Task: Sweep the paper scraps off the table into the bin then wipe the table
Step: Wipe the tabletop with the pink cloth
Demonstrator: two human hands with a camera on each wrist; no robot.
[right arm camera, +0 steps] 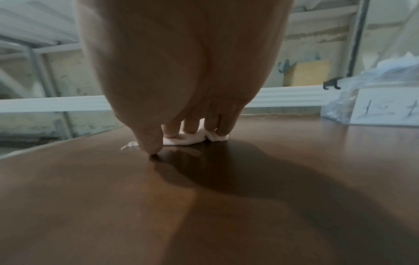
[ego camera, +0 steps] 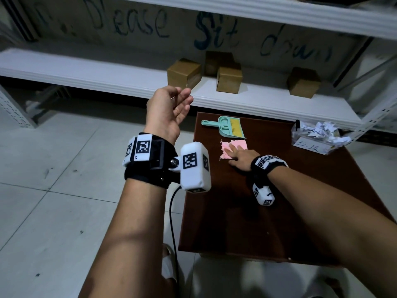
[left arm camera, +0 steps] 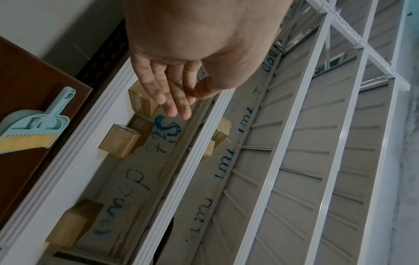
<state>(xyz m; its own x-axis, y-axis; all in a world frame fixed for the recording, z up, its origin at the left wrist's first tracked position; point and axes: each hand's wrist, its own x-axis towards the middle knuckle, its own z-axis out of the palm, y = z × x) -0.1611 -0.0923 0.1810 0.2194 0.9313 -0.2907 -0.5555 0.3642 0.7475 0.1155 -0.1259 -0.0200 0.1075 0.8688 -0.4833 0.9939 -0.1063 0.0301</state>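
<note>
Two bare hands are in view, each with a black wrist strap carrying white marker blocks. The right hand lies palm-down near the middle of the dark brown wooden table, its straight fingers pressing a pink square cloth flat against the tabletop; in the right wrist view the cloth bunches slightly under the fingertips and the thumb tip touches the wood beside it. The left hand is raised in the air past the table's left edge, palm turned up and inward, fingers loose and slightly bent, holding nothing; the left wrist view shows those fingers lying side by side, well clear of everything.

Just beyond the cloth, toward the far edge, lies a mint-green plastic dustpan with a yellow-bristled hand brush clipped into it, handle pointing left. At the far right corner stands a clear plastic bin with a white handwritten label, heaped with white crumpled paper scraps. A tiny white fleck lies on the wood beside the right thumb in the right wrist view.

Behind the table runs a white metal shelf carrying four brown cardboard boxes, with blue handwriting on the panel behind. A black cable hangs below the left wrist over the pale tiled floor.
</note>
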